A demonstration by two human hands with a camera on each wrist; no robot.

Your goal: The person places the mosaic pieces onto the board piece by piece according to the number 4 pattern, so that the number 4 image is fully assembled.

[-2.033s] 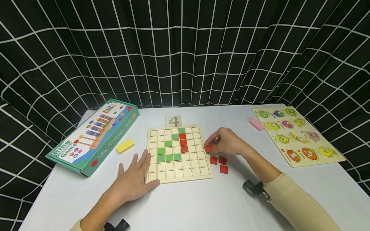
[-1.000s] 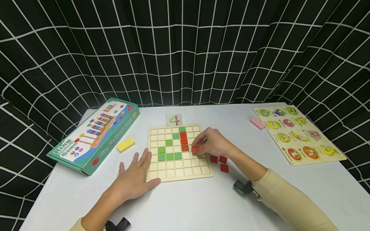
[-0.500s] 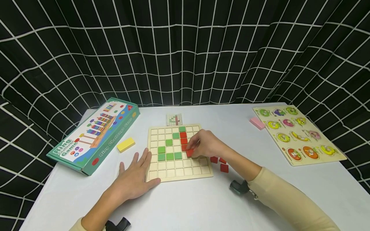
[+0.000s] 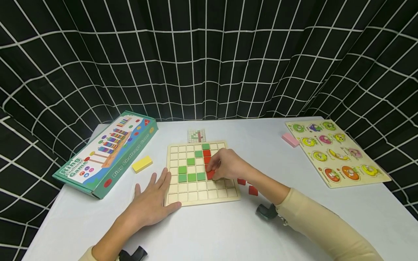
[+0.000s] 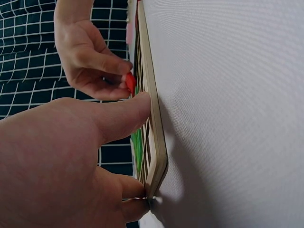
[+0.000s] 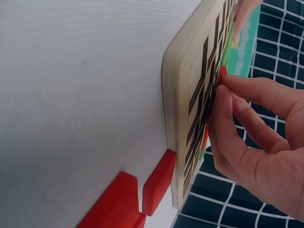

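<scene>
My right hand (image 4: 230, 165) pinches a red square tile (image 4: 210, 175) between thumb and fingertips. The tile is at the wooden grid board (image 4: 202, 195), in the cell below the red column and right of the green row; the right wrist view shows the tile (image 6: 223, 75) tilted at the board surface. My left hand (image 4: 150, 203) lies along the board's left side with fingers straight, its thumb on the near edge. Green tiles (image 4: 192, 176) form a stepped outline on the board, and red tiles (image 4: 207, 153) run down beside them, the lowest partly hidden by the right fingers.
Loose red tiles (image 4: 253, 190) lie right of the board, partly under the right forearm. A small pattern card (image 4: 196, 135) is behind the board. A yellow block (image 4: 142, 164) and a game box (image 4: 107, 152) lie left; a pink block (image 4: 290, 140) and fruit puzzle board (image 4: 337, 154) lie right.
My right hand has carried the red tile from beside the board's right edge leftward over the grid to the cell under the red column. The left hand has stayed in place.
</scene>
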